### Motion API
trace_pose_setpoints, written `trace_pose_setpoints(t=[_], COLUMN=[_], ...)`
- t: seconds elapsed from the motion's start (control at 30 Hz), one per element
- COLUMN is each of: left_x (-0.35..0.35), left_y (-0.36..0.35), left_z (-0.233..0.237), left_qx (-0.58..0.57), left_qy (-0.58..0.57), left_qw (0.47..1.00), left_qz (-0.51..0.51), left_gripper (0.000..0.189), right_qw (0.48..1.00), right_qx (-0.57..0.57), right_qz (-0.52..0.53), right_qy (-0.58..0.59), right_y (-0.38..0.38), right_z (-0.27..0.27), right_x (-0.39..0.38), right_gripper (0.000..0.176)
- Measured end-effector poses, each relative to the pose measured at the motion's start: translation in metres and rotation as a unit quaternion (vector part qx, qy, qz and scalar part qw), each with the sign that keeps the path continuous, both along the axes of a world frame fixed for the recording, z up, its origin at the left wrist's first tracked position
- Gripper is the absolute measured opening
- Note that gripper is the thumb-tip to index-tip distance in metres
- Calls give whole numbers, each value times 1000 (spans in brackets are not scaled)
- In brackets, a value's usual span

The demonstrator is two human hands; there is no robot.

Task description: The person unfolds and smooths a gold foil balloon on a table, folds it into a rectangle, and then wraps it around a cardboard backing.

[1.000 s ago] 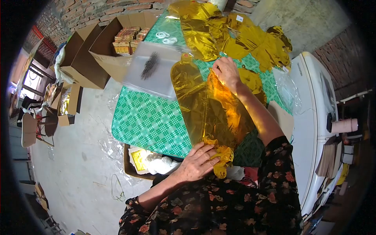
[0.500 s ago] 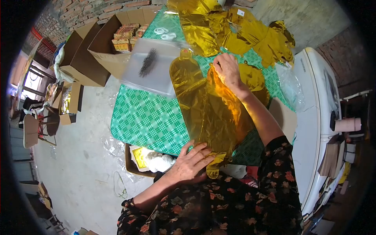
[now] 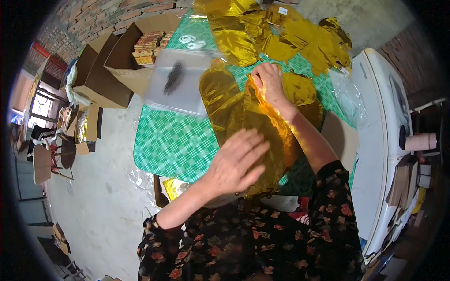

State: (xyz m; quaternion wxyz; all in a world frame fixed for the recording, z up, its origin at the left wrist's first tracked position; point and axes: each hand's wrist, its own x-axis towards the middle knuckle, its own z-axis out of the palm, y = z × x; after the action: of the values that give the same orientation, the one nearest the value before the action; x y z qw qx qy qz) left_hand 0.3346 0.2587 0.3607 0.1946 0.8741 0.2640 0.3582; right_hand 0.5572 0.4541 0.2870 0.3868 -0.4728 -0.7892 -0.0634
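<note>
A large flat gold foil balloon lies over the near side of the table, its right part creased and glowing orange in the light. My right hand pinches a gathered edge of it near the top; the fingertips are partly hidden. Lower down, my left hand hovers over the foil with fingers spread and a little blurred, holding nothing. More gold foil sheets are heaped at the far end of the table.
A green checked cloth covers the table. Clear plastic sleeves lie left of the foil, near white string bundles. An open carton with small packets stands at the back left. A white fridge borders the right.
My left hand has lifted off the balloon's lower end and moved up and forward, its fingers spreading. My right hand keeps hold near the top edge. The view has shifted slightly.
</note>
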Motion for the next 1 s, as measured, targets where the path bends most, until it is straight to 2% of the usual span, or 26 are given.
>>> trace_pose_setpoints(t=[0.17,0.27,0.33,0.43,0.53,0.67,0.87,1.0], left_x=[51,66,69,73,73,73,74,73], left_y=[22,23,21,20,20,21,20,19], left_z=[-34,-48,-56,-54,-56,-56,-57,-58], left_qx=[32,13,9,8,11,10,20,29], left_qy=[156,165,201,279,288,291,302,310], left_qw=[978,977,969,949,946,945,941,939], left_qz=[132,137,141,147,147,147,149,148], left_gripper=[81,90,90,89,88,87,86,87], right_qw=[1000,999,998,999,999,999,958,940], right_qx=[-17,10,40,-6,-32,-48,-219,-259], right_qz=[-18,-31,-40,-29,-32,-5,11,-13], right_qy=[6,6,11,20,15,-12,-186,-220], right_y=[-3,-1,6,0,-5,-35,-84,-69], right_z=[-1,-6,-15,-11,-3,25,20,19], right_x=[-2,-4,-3,0,2,-2,24,50], right_gripper=[14,13,9,10,12,26,60,67])
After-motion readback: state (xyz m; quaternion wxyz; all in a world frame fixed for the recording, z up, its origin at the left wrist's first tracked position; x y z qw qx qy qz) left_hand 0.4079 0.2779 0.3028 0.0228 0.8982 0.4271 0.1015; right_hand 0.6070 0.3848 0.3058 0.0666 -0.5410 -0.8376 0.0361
